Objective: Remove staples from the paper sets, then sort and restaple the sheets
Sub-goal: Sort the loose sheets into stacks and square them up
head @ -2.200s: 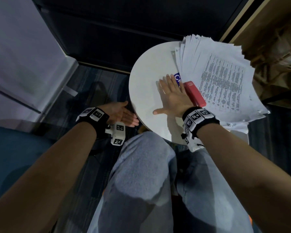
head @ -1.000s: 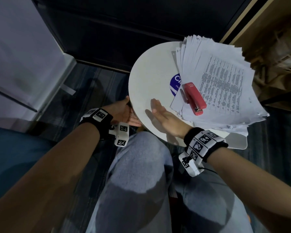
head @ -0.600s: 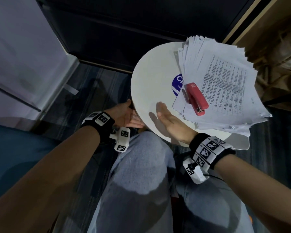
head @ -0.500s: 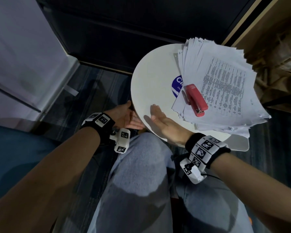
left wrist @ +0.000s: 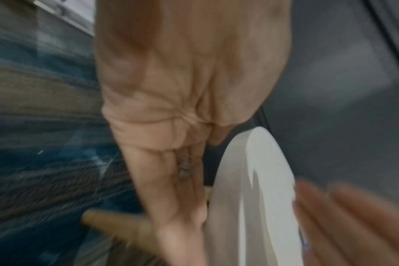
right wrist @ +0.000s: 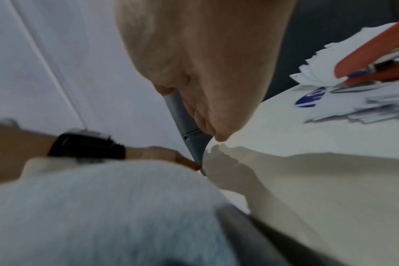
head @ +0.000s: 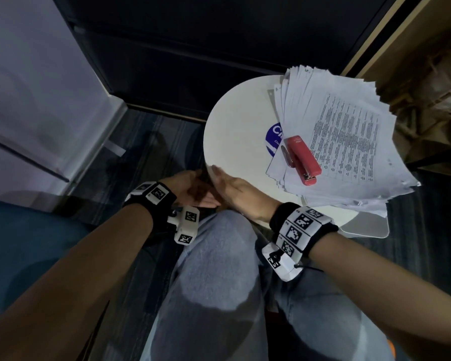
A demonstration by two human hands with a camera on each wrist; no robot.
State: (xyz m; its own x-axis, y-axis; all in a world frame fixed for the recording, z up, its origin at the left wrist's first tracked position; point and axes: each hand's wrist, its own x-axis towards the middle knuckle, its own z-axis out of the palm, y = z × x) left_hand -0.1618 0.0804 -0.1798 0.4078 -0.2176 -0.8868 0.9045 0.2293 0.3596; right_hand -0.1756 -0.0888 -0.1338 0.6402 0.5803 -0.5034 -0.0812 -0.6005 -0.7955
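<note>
Pale wall panel (head: pixel 37 82) far left, striped dark carpet (head: pixel 151 142) below, dark cabinet front (head: pixel 219 40) behind. Left hand (head: pixel 190 190) cupped palm-up just off the near-left rim of the bench (head: pixel 235 131), fingers (left wrist: pixel 178 181) relaxed and loosely together, a few small grey bits on them, probably pulled staples, too blurred to confirm. Right hand (head: pixel 236 188) flat at that same rim, fingers (head: pixel 216 171) straight, edge of palm on the surface, gripping nothing; reads as sweeping loose staples off the round white top into the waiting palm. Blue round sticker (head: pixel 274 139) mid-bench, partly under paper. Red stapler (head: pixel 303 159) lying on the paper stack (head: pixel 349 131), a thin metal tool just beside it, likely the remover. Stack fanned and ragged, covering the right half and overhanging the far-right rim; no staple visible in its corners at this distance. Judged stage: removal seemingly finished or nearly, cleanup under way; sorting and restapling all left to do. Brown cardboard clutter (head: pixel 432 82) far right.
</note>
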